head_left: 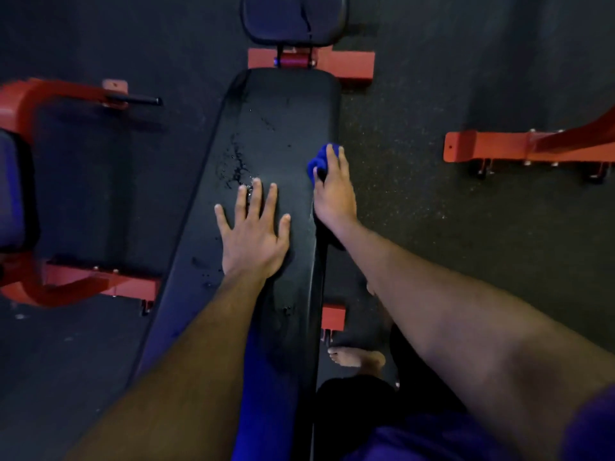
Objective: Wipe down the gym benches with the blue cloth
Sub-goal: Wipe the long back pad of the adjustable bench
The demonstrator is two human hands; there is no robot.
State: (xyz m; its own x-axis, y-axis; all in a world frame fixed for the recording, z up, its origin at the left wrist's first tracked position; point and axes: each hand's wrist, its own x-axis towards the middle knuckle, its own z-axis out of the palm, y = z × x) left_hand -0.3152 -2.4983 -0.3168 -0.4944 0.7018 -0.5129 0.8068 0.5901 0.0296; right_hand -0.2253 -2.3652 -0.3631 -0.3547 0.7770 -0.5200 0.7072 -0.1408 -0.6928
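A long black padded bench (283, 121) runs away from me down the middle of the view, with wet droplets on its left half. My left hand (254, 231) lies flat on the pad, fingers spread. My right hand (334, 191) grips the bunched blue cloth (317, 163) against the bench's right edge, fingers curled over it. A separate black seat pad (294, 18) stands beyond the far end of the bench.
Red steel frame feet lie on the dark rubber floor: one at far centre (352, 66), one at right (499, 149), another machine at left (76, 284) with a blue-black pad (13, 191). My bare foot (357, 357) stands right of the bench.
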